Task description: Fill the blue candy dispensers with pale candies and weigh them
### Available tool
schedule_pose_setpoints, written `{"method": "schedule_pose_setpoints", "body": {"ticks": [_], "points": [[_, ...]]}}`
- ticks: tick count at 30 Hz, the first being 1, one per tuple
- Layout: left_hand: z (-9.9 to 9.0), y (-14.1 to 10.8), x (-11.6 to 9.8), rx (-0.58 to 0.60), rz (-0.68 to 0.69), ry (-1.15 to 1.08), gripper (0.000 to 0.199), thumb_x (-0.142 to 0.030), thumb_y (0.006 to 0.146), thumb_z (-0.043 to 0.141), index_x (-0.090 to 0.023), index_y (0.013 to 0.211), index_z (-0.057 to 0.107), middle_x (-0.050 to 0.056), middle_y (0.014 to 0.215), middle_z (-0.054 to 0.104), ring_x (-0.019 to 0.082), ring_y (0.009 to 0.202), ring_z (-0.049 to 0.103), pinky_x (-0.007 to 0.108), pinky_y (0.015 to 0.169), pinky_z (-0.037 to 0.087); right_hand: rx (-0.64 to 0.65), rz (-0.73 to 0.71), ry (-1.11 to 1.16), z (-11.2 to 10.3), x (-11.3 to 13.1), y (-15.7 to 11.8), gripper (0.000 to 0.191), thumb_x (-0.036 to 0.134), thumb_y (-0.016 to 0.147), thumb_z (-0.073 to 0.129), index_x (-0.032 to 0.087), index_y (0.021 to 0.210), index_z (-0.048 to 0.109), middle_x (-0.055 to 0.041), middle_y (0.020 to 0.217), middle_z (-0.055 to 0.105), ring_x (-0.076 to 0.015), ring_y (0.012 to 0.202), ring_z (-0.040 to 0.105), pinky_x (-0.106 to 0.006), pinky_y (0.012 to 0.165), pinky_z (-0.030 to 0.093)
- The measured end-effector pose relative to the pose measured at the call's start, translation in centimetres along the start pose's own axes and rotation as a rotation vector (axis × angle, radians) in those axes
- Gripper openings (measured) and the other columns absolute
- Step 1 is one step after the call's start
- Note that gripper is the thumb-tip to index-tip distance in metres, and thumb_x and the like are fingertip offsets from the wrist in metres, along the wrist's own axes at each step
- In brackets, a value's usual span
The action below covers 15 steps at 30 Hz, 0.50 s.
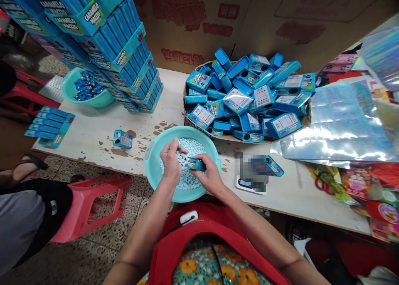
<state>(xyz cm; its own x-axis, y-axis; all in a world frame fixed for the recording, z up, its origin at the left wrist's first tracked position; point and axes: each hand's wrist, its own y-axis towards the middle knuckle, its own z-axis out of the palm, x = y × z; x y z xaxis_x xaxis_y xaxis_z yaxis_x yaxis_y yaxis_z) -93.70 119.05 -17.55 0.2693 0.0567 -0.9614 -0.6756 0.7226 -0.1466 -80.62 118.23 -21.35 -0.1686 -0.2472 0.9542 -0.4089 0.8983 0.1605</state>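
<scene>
Left hand (171,156): grip cupping loosely over the basin (150,171), fingers curling around a few pale candies (190,181) at the mouth of a small blue box (195,164). Right hand (208,173): grip closing narrowly on that box, thumb and fingers pinching its sides, the box lying tilted above the candies in the basin. Right fingers partly hiding the box's near end. Basin sitting on the worn surface (102,129), its far rim just beside a carton (274,141) heaped with blue boxes, which is blocking the space beyond. Stacked display boxes (124,56) standing at far left; a device, apparently a scale (249,187), resting at right, partly blurred.
</scene>
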Motion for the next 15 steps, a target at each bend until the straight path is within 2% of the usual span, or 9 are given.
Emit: {"method": "schedule_pose_setpoints", "body": {"ticks": [8, 15], "points": [[0.4, -0.4, 0.1, 0.006, -0.009, -0.031, 0.032, -0.043, 0.081, 0.061, -0.017, 0.065, 0.050, -0.003, 0.054, 0.051, 0.011, 0.049, 0.053, 0.023, 0.054, 0.044, -0.022, 0.032, 0.010, -0.5, -0.1, 0.1, 0.027, 0.022, 0.074, 0.064, 0.022, 0.099, 0.057, -0.0032, 0.096, 0.061, -0.0209, 0.093, 0.057, -0.034, 0.083, 0.045], [1.3, -0.7, -0.2, 0.086, -0.050, -0.049, 0.030, -0.045, 0.080, 0.060, -0.018, 0.070, 0.052, -0.003, 0.051, 0.049, 0.011, 0.046, 0.052, 0.024, 0.052, 0.042, -0.019, 0.090, 0.088, -0.4, -1.2, 0.2, 0.029, 0.023, 0.072, 0.066, 0.022, 0.100, 0.058, -0.0022, 0.096, 0.062, -0.0203, 0.092, 0.058, -0.034, 0.083, 0.046]]}}
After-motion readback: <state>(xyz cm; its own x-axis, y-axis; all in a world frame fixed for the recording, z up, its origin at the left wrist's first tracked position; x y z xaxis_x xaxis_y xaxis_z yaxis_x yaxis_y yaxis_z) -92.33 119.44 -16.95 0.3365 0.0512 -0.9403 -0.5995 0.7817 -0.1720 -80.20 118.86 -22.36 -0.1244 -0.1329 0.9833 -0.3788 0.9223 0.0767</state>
